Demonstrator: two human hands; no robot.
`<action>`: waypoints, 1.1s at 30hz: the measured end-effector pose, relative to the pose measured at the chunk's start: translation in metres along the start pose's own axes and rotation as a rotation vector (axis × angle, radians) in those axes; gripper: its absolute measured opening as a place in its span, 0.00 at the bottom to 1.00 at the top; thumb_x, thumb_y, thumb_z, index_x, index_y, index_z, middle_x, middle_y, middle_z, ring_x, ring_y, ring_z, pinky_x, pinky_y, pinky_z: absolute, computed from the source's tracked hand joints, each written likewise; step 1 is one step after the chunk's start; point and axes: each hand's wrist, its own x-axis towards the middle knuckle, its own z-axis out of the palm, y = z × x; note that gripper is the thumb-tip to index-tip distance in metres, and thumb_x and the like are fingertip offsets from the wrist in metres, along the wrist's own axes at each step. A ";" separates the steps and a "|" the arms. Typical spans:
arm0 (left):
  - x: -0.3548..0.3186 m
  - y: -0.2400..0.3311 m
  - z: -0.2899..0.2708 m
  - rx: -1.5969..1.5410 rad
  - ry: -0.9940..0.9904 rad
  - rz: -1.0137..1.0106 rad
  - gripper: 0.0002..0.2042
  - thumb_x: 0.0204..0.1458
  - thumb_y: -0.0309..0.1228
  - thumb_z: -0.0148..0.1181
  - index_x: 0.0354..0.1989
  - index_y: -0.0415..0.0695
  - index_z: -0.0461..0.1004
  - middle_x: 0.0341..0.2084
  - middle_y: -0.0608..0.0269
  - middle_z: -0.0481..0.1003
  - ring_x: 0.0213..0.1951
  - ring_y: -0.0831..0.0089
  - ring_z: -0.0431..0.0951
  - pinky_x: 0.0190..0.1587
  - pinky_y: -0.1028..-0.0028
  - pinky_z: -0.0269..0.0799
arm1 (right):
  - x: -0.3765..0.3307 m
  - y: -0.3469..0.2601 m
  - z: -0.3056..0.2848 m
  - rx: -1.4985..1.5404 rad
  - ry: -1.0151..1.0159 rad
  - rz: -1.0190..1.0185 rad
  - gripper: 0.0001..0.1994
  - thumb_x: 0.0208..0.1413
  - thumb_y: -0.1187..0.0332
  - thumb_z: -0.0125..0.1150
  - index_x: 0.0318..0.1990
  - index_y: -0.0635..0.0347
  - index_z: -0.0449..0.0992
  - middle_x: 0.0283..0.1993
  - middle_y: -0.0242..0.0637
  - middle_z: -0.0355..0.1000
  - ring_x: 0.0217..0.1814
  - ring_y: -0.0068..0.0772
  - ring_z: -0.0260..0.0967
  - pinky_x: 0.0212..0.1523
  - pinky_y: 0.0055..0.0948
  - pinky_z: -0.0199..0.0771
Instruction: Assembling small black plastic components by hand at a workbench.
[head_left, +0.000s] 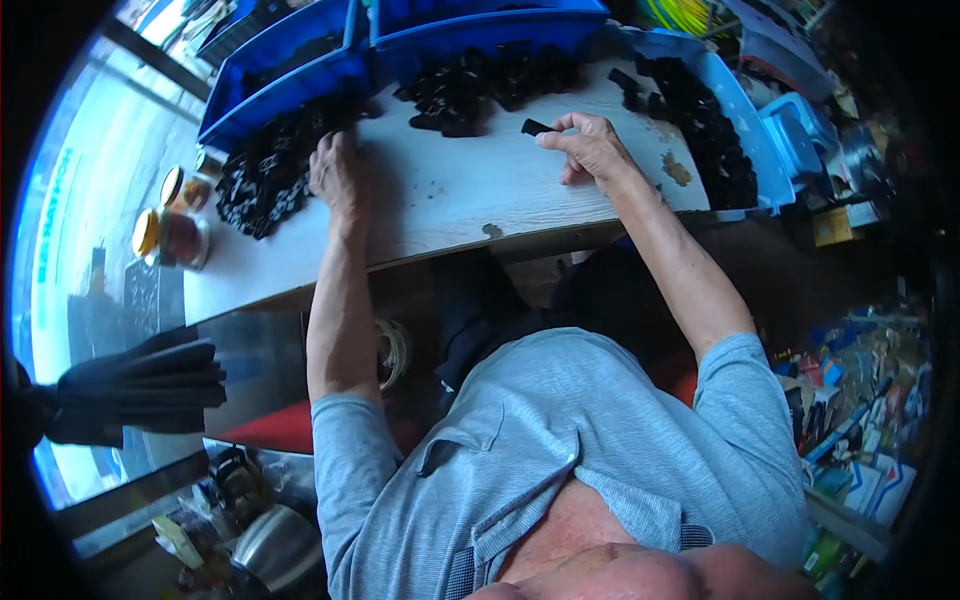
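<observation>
Between the thumb and fingers of my right hand [590, 148] is a small black plastic piece [535, 127], held just above the white tabletop [440, 200]. My left hand [338, 175] reaches to the right edge of a heap of small black pieces [262, 180] at the left of the table. Its fingers are curled downward, and whatever they grip is hidden under them. Another heap of black pieces [480, 85] lies at the back middle, beyond both hands. To the right, more black pieces [700, 125] fill a light blue tray [745, 120].
Two blue bins [285, 95] [490, 30] stand along the back. Two lidded jars [180, 240] [185, 190] sit at the left table edge beside a window. A folded dark umbrella [135, 390] juts in at lower left. Cluttered tools [850, 400] fill the right side.
</observation>
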 end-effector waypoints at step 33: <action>-0.047 0.066 -0.034 -0.077 -0.217 0.203 0.22 0.52 0.26 0.62 0.58 0.47 0.74 0.49 0.58 0.79 0.53 0.54 0.75 0.53 0.57 0.69 | 0.110 -0.009 -0.120 -0.412 0.455 0.036 0.32 0.48 0.57 0.76 0.62 0.52 0.74 0.31 0.40 0.78 0.19 0.26 0.71 0.19 0.27 0.76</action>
